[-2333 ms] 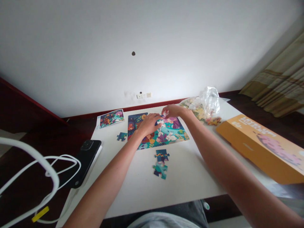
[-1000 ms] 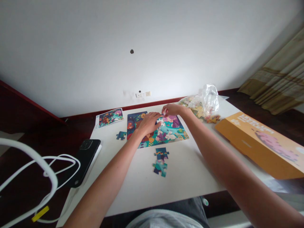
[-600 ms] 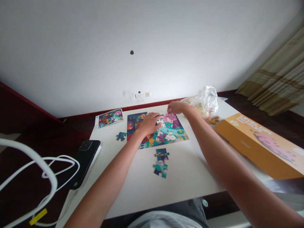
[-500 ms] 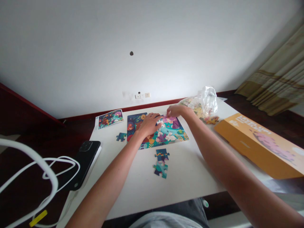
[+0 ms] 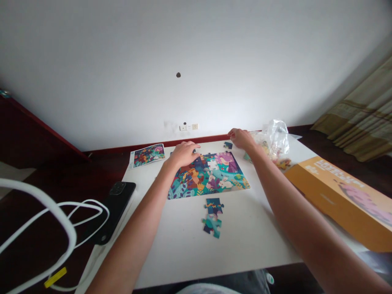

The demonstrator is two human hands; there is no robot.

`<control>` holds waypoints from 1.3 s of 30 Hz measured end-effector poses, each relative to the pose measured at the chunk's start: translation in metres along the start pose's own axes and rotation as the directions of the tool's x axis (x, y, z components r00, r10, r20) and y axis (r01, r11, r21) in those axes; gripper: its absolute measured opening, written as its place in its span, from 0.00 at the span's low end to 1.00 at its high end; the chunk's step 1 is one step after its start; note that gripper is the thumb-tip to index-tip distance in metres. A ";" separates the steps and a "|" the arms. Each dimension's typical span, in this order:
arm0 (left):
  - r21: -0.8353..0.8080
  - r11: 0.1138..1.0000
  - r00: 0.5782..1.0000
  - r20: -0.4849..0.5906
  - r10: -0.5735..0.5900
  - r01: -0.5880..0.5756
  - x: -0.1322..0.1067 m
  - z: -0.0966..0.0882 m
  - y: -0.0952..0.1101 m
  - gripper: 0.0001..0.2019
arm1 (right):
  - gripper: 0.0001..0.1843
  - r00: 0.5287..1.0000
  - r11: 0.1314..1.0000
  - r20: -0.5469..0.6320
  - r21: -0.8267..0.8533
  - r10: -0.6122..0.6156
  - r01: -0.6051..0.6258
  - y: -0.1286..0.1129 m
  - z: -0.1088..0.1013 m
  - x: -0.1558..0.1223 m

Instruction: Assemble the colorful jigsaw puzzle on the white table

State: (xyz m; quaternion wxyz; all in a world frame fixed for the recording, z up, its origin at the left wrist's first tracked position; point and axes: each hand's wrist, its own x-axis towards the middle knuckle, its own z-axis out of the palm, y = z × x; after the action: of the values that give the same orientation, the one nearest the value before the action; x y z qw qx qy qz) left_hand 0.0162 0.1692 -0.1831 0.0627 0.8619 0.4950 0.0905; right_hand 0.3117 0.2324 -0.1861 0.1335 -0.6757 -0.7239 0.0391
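A colourful jigsaw puzzle (image 5: 211, 179) with rabbits and plants lies on the white table. White table shows through a gap near its upper middle, and its top edge is uneven. My left hand (image 5: 184, 153) rests over the puzzle's upper left, fingers apart and slightly bent. Beyond the puzzle's top right, my right hand (image 5: 241, 139) has its fingertips drawn together; whatever they may hold is hidden. Just below those fingertips lies a dark puzzle piece (image 5: 228, 145). Nearer me are a dark blue loose piece (image 5: 214, 205) and teal loose pieces (image 5: 212, 225).
A picture sheet (image 5: 149, 155) lies at the back left, and a black phone (image 5: 114, 212) with a white cable (image 5: 69, 216) at the left edge. On the right are a clear bag (image 5: 277, 139) of pieces and an orange box (image 5: 337, 200).
My right hand has moved from the puzzle's top edge up and right, beyond it. A dark piece now shows beside it. My left hand has slid slightly toward the puzzle's upper left.
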 end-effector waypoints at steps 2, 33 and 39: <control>0.008 0.998 0.991 0.114 -0.064 0.064 -0.006 -0.021 -0.014 0.22 | 0.19 1.000 1.000 0.023 -0.005 -0.005 0.005 0.001 0.007 0.001; 0.055 0.991 0.832 0.538 -0.134 0.124 -0.008 -0.012 -0.032 0.48 | 0.17 0.975 0.946 -0.035 0.236 -0.218 0.220 0.027 0.016 0.015; 0.055 0.994 0.841 0.529 -0.113 0.098 -0.006 -0.008 -0.034 0.48 | 0.18 0.938 0.916 0.145 0.304 -0.315 0.261 0.030 0.019 0.018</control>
State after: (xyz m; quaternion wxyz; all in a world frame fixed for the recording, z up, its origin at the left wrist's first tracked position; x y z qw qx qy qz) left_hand -0.0172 0.1815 -0.1823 0.1909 0.8255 0.5061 -0.1611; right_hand 0.3356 0.2546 -0.2088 0.1619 -0.5286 -0.8123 0.1856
